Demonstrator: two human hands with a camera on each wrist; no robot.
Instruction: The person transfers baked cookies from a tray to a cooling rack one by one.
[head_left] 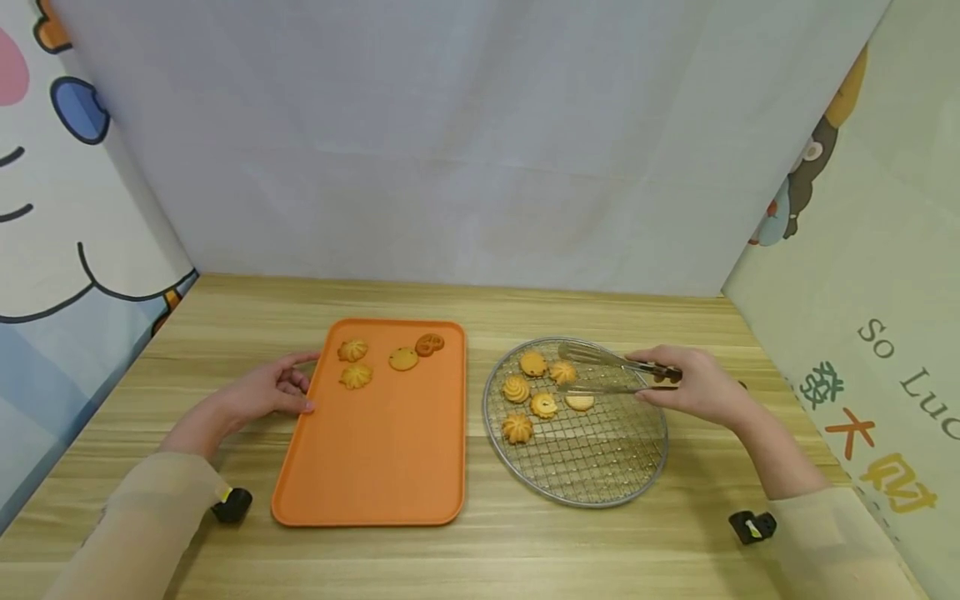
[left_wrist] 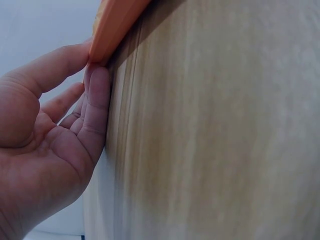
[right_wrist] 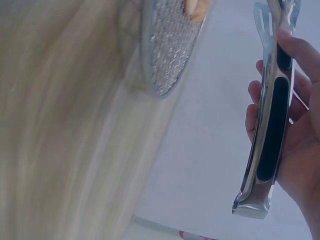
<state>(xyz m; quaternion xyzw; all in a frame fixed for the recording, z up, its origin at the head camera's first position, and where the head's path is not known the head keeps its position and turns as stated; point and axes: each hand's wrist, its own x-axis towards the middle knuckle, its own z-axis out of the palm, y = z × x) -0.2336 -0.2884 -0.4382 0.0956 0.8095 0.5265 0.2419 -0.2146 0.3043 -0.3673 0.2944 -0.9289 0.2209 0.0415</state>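
Note:
My right hand [head_left: 697, 385] grips metal tongs [right_wrist: 272, 130] with dark handle grips. Their two arms are spread apart over the round wire rack [head_left: 600, 467]. A star-shaped cookie [head_left: 562, 372] appears between the tong tips, and the lower arm passes above a pale round cookie [head_left: 580, 402]. On the left, my left hand [head_left: 262, 390] pinches the side rim of an orange tray [head_left: 375, 450], thumb at the rim and fingers against its underside in the left wrist view. Two swirled cookies [head_left: 356, 377], a round cookie [head_left: 403, 358] and a pretzel-shaped cookie [head_left: 430, 344] lie on the tray's far half.
Several more cookies, among them a piped one [head_left: 517, 427], sit on the rack's left half. Tray and rack stand side by side on a wooden table [head_left: 480, 558]. A pale cloth wall [head_left: 465, 208] rises behind, with printed panels at both sides.

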